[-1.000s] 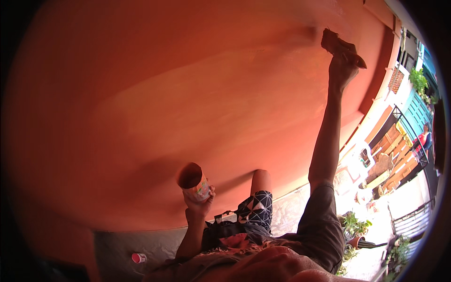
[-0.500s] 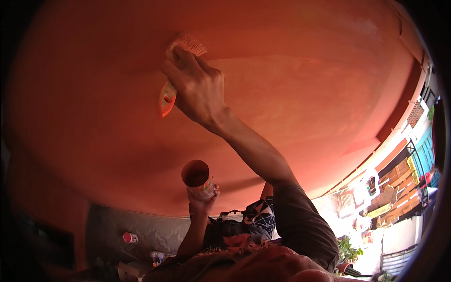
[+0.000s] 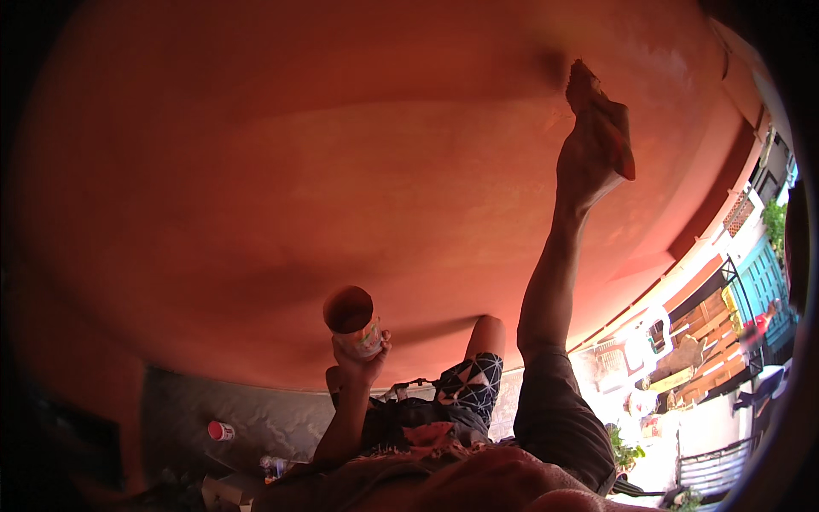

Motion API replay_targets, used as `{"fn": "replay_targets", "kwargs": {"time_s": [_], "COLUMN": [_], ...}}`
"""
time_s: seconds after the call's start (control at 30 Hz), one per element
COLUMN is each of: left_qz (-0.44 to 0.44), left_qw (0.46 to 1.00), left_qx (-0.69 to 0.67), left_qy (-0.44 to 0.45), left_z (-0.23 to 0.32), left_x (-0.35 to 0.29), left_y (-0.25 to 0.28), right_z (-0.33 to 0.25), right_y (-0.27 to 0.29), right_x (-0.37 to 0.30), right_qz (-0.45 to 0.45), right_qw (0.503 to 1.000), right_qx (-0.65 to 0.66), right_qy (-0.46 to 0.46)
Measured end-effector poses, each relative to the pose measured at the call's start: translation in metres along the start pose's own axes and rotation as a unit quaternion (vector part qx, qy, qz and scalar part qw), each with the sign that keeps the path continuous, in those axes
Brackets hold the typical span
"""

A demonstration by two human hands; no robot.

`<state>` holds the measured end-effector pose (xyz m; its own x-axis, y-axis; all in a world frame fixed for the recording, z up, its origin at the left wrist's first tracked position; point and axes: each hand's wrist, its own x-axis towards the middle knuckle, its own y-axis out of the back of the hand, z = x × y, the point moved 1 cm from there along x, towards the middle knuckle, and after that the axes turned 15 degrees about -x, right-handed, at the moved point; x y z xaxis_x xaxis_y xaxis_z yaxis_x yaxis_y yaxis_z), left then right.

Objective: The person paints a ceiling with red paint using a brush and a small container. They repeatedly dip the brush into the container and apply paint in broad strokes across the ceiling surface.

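Before me rises a broad wall [image 3: 358,179] coated in orange-red paint. Up at the right, my right hand [image 3: 595,145] is closed around a paintbrush [image 3: 582,81], its bristle end at the wall; most of the handle is hidden by the hand. Lower down, near my body, my left hand [image 3: 365,365] grips a paint can [image 3: 364,340] from the side. The can tilts so its round mouth shows a reddish inside; how much paint it holds I cannot tell.
A small red and white tub [image 3: 220,431] lies on the grey floor [image 3: 273,414] at lower left, near a cardboard box [image 3: 229,491]. Off to the right are a white chair [image 3: 655,334], wooden planks [image 3: 708,341], a potted plant [image 3: 627,448] and a metal railing [image 3: 717,463].
My right hand has swept the brush across the wall from left of centre to the upper right, straightening the arm. The can in my left hand has barely shifted.
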<state>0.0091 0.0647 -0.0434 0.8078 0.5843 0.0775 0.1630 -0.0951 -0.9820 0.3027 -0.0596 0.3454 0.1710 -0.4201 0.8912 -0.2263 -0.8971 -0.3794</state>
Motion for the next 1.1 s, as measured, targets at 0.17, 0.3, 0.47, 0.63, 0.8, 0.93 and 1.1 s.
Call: {"fn": "replay_targets", "kwargs": {"time_s": [0.17,0.3,0.47,0.63,0.8,0.93,1.1], "left_qz": [0.009,0.003,0.014,0.044,0.041,0.026,0.014], "left_qw": [1.0,1.0,0.999,0.998,0.999,0.999,0.998], "left_qx": [0.001,-0.025,-0.029,-0.037,-0.017,-0.039,-0.054], "left_qy": [0.003,-0.007,-0.025,-0.04,-0.022,-0.016,-0.04], "left_z": [0.01,0.016,0.02,0.02,0.027,0.029,0.034], "left_x": [0.002,0.004,-0.002,-0.01,-0.008,-0.007,-0.016], "left_y": [0.0,0.006,0.002,-0.011,-0.011,-0.012,-0.017], "right_z": [-0.089,-0.165,-0.162,-0.071,-0.015,-0.065,-0.179], "right_y": [-0.046,-0.076,-0.086,-0.041,0.0,-0.03,-0.087], "right_x": [-0.042,-0.066,-0.055,-0.007,0.016,-0.02,-0.086], "right_qz": [-0.103,-0.168,-0.225,-0.146,-0.033,-0.01,-0.147], "right_qw": [0.979,0.968,0.94,0.967,0.999,0.997,0.972], "right_qx": [-0.11,-0.063,0.243,0.176,-0.002,0.01,-0.046], "right_qy": [0.14,0.172,0.078,-0.111,-0.023,0.075,0.174]}}
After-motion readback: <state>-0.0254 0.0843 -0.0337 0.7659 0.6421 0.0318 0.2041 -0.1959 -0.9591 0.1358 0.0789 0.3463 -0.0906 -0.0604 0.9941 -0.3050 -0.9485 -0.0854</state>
